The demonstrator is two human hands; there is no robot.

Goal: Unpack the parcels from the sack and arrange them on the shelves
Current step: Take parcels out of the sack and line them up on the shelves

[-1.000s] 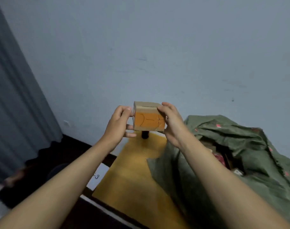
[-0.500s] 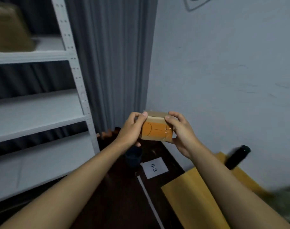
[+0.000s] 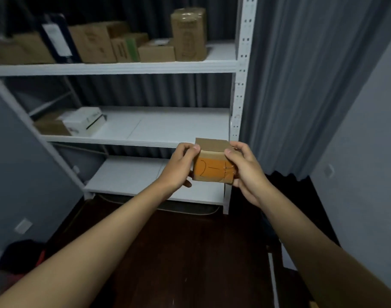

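Before the white shelf unit (image 3: 132,67), held up in mid-air: small cardboard parcel (image 3: 212,162) with orange label, gripped at its left end by left hand (image 3: 180,166) and at its right end by right hand (image 3: 245,170), fingers curled over top edge. Behind, on top shelf, row of cardboard boxes (image 3: 101,44); on middle shelf, white box (image 3: 84,121).

Boxes (image 3: 96,44) on the shelf unit's (image 3: 114,68) top-left corner were blurred, their labels unreadable, the leftmost one cut off.
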